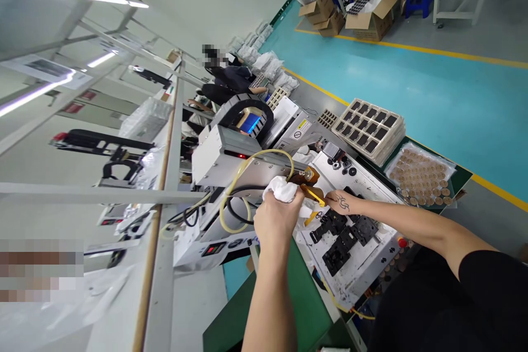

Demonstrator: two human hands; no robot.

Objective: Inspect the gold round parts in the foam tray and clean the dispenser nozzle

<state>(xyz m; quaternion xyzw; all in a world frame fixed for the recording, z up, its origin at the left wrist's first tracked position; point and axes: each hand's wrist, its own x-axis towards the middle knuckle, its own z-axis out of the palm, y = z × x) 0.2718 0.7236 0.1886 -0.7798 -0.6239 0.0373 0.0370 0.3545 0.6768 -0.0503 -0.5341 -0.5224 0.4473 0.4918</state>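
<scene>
Closed around a crumpled white cloth [282, 189], my left hand [277, 219] is up at the head of the bench machine [243, 159]. Part of the cloth hangs below my fingers, beside the yellow bracket [314, 196]. My right hand [340, 202] reaches in from the right, its fingers curled at the bracket's other side; what they grip is hidden. Beneath both hands, black fixture blocks [344, 236] sit on the machine's white base plate [367, 267]. A yellow air hose [231, 187] loops beside the machine head.
Behind the base stand a stacked tray of dark square parts [367, 127] and a bagged sheet of round brown pieces [424, 173]. A red button [402, 242] is on the base's front edge. Farther back, a person [231, 80] sits along the line, and cardboard boxes [371, 22] stand on the floor.
</scene>
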